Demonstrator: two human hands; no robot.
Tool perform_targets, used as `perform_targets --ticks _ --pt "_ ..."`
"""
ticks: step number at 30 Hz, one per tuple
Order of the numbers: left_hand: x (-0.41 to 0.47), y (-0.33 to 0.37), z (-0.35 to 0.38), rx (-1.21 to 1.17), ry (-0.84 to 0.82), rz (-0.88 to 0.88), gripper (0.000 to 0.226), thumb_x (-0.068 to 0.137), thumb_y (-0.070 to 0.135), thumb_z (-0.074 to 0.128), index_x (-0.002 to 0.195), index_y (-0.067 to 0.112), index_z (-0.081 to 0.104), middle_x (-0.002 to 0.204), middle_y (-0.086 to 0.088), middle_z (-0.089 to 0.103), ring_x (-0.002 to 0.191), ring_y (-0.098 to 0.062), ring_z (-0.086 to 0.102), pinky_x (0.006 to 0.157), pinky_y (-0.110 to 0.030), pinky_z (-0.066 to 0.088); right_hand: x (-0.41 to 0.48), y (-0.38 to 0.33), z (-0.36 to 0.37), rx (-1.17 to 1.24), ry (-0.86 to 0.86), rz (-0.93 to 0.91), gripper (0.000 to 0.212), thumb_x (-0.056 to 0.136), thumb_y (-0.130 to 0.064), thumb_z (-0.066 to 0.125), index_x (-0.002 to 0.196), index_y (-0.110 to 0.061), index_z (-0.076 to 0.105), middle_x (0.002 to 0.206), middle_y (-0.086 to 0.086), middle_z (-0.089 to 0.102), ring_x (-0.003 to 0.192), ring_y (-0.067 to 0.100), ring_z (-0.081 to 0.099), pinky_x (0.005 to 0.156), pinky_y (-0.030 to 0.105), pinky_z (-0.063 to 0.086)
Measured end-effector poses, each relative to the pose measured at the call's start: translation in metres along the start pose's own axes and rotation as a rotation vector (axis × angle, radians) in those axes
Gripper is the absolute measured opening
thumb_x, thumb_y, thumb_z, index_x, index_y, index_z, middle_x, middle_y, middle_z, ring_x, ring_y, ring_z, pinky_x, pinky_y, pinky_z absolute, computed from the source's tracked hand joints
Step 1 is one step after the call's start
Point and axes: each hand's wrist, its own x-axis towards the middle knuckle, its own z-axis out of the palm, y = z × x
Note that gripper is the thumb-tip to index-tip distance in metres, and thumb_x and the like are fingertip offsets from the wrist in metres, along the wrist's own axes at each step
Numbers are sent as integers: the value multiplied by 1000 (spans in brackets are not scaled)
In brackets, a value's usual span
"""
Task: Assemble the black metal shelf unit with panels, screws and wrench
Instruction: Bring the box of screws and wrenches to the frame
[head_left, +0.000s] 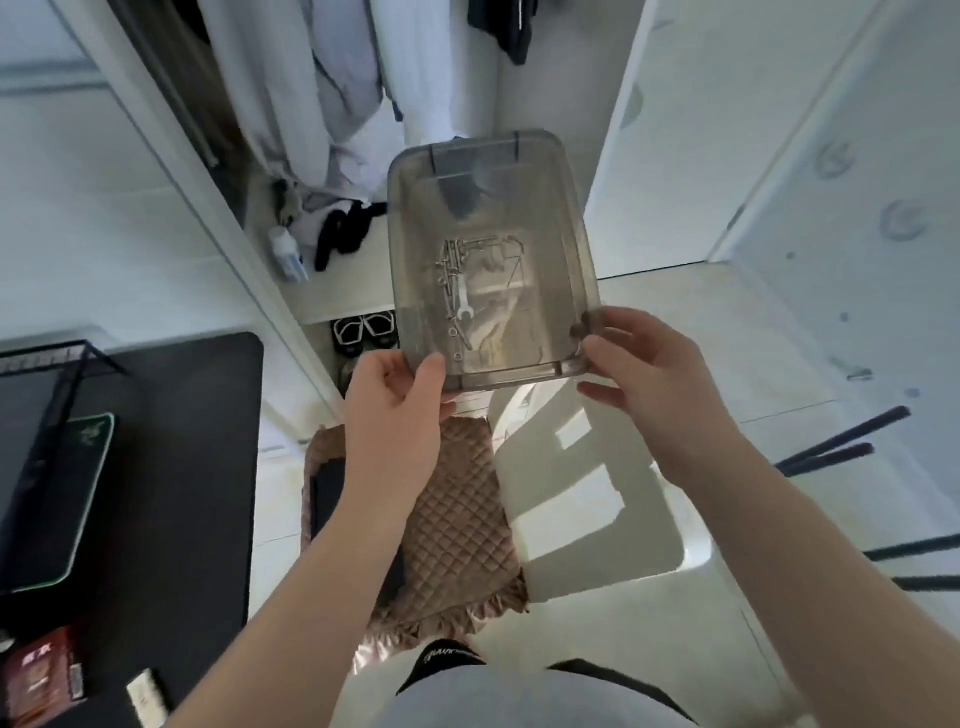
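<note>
both hands hold a clear grey plastic box (488, 260) up in the air, the left hand (400, 410) gripping its near left corner with the thumb on top and the right hand (639, 364) gripping its near right corner. a small wrench (464, 300) and a cluster of screws (457, 260) lie on the box's bottom. black metal bars (841, 441) lie on the floor to the right, well apart from the box.

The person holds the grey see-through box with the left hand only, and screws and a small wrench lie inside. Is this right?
Not quite: the head view shows both hands holding it. The left hand grips the box at its near left corner, the right hand at its near right corner. The screws and the wrench do lie inside.
</note>
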Motion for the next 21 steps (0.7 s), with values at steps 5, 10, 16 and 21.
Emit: perform_targets --ticks 5,10,16,21 --pt "-33 13 67 -6 -83 51 11 96 17 63 100 9 56 97 -15 71 84 -24 75 76 -38 62 -18 -13 -78 -2 93 -63 19 96 -12 63 110 -23 71 105 -3 75 99 16 72 87 35 59" --pt "-80 4 150 27 -196 33 18 96 17 63 105 4 56 102 -22 69 84 -25 74 78 -40 62 -39 -2 -174 12 215 -67 16 94 -14 65 104 -26 71 104 -2 75 100 16 71 86 36 60" --pt "-140 -27 257 120 -375 -14 11 95 14 63 97 8 54 98 -18 70 83 -23 75 74 -38 62 -73 41 -296 27 353 35 15 95 -14 66 105 -25 69 107 -3 74 103 17 70 89 38 59" --pt "-185 -77 334 298 -549 -65 6 94 10 60 94 7 55 90 -12 69 80 -24 74 74 -37 62 -114 94 -392 28 470 216 31 98 -29 65 127 -20 61 111 -3 73 94 18 71 89 36 60"
